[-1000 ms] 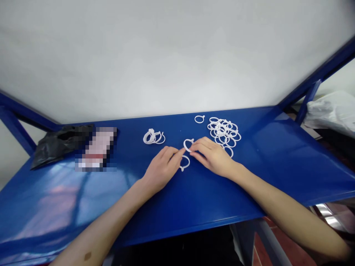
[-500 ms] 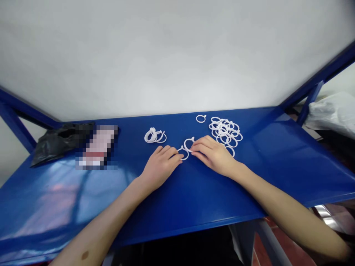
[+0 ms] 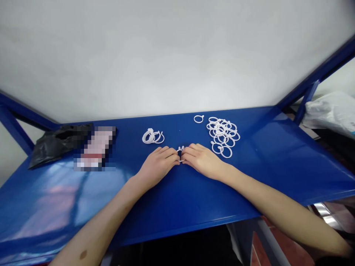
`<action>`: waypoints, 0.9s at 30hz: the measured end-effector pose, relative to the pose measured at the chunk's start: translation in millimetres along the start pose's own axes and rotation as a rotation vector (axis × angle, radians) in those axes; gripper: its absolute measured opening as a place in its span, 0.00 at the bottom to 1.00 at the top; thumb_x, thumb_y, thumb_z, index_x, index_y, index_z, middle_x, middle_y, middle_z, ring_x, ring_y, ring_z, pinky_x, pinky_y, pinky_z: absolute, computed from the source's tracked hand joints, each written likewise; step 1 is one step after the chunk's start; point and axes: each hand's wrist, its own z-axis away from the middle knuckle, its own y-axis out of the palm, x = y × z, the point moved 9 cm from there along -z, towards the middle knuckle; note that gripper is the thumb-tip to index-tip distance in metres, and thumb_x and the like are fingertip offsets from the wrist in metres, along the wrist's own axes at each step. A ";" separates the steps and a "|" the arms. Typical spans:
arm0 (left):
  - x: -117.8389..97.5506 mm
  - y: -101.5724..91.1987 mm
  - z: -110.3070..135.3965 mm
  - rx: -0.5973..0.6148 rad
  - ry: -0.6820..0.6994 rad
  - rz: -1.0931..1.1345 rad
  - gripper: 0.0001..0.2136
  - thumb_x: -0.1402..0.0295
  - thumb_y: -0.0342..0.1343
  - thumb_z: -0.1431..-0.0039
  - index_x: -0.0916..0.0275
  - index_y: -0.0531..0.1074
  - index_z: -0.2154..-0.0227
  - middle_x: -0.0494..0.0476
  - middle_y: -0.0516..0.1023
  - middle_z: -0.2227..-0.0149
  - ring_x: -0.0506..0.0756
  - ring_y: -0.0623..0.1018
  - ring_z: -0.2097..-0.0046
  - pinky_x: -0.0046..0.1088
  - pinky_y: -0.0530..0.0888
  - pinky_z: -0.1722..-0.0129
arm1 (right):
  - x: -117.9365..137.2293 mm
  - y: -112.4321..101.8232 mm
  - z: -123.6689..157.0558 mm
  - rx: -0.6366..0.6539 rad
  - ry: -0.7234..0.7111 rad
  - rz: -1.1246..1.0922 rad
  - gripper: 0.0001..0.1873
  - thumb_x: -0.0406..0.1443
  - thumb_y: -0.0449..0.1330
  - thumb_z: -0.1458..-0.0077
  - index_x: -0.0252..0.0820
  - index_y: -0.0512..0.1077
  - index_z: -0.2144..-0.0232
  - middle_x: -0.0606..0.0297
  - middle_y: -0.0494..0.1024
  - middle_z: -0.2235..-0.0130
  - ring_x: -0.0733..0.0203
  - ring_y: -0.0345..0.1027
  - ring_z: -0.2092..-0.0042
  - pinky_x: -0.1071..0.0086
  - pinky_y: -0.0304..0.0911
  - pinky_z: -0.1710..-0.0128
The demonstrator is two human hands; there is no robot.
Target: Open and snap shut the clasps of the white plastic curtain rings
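Near the middle of the blue table, my left hand (image 3: 159, 164) pinches a white ring (image 3: 178, 150) with a small knob. Its fingertips almost meet those of my right hand (image 3: 203, 160), which is closed on a second white ring (image 3: 182, 148). Two knobs show side by side between the hands; most of both rings is hidden by fingers, and I cannot tell whether the rings are linked. Beyond my left hand lies a small overlapping bunch of white rings (image 3: 160, 138). A larger spread of loose white rings (image 3: 226, 151) is beyond my right hand.
A single white ring (image 3: 198, 119) lies near the wall. On the left are a black plastic bag (image 3: 46, 151) and a blurred pinkish, dark-edged object (image 3: 97, 144). Blue frame bars (image 3: 305, 101) rise at both sides. The blue table (image 3: 194, 203) ends close in front of me.
My right hand has moved left and slightly down with its ring, up against the ring in my left hand. Both rings are now mostly covered by fingers.
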 end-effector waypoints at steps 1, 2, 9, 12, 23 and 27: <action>-0.2 1.2 -0.6 0.013 0.008 -0.007 0.09 0.67 0.51 0.30 0.61 0.73 0.65 0.52 0.79 0.64 0.53 0.73 0.64 0.33 0.67 0.62 | 1.0 0.6 0.1 0.005 -0.006 0.003 0.13 0.35 0.51 0.30 0.37 0.73 0.61 0.59 0.77 0.60 0.57 0.65 0.59 0.63 0.62 0.58; -0.9 1.6 -1.4 0.020 0.018 -0.017 0.10 0.66 0.51 0.30 0.61 0.73 0.66 0.52 0.78 0.65 0.53 0.72 0.65 0.33 0.66 0.62 | 2.5 0.6 0.3 0.007 -0.019 0.007 0.13 0.34 0.50 0.29 0.37 0.73 0.62 0.59 0.76 0.60 0.57 0.64 0.60 0.63 0.61 0.58; -15.6 -8.9 -6.8 -0.054 0.103 -0.175 0.16 0.68 0.44 0.27 0.62 0.68 0.72 0.50 0.73 0.74 0.52 0.69 0.72 0.33 0.61 0.68 | 9.0 -8.2 1.3 -0.033 -0.074 0.032 0.15 0.30 0.46 0.29 0.35 0.71 0.62 0.59 0.75 0.63 0.58 0.63 0.63 0.65 0.62 0.59; -21.0 -13.6 -8.5 -0.078 0.077 -0.257 0.17 0.71 0.43 0.27 0.61 0.67 0.74 0.51 0.72 0.76 0.53 0.68 0.72 0.34 0.60 0.68 | 11.7 -11.3 0.4 -0.051 -0.035 0.115 0.16 0.29 0.45 0.30 0.35 0.71 0.63 0.58 0.75 0.63 0.57 0.64 0.63 0.64 0.61 0.61; 11.6 -34.7 4.0 -0.228 0.004 -0.245 0.06 0.70 0.52 0.31 0.61 0.75 0.62 0.53 0.79 0.67 0.55 0.73 0.64 0.33 0.65 0.62 | -25.7 -65.1 20.7 -0.219 0.162 -0.004 0.14 0.39 0.53 0.31 0.40 0.71 0.48 0.53 0.72 0.41 0.54 0.72 0.48 0.60 0.71 0.52; 58.4 -44.6 17.3 -0.250 -0.216 -0.324 0.08 0.68 0.53 0.32 0.59 0.75 0.66 0.55 0.80 0.66 0.58 0.72 0.61 0.37 0.65 0.63 | -87.1 -86.6 70.8 -0.139 0.432 -0.028 0.11 0.40 0.55 0.33 0.43 0.76 0.58 0.58 0.77 0.53 0.54 0.73 0.53 0.57 0.71 0.52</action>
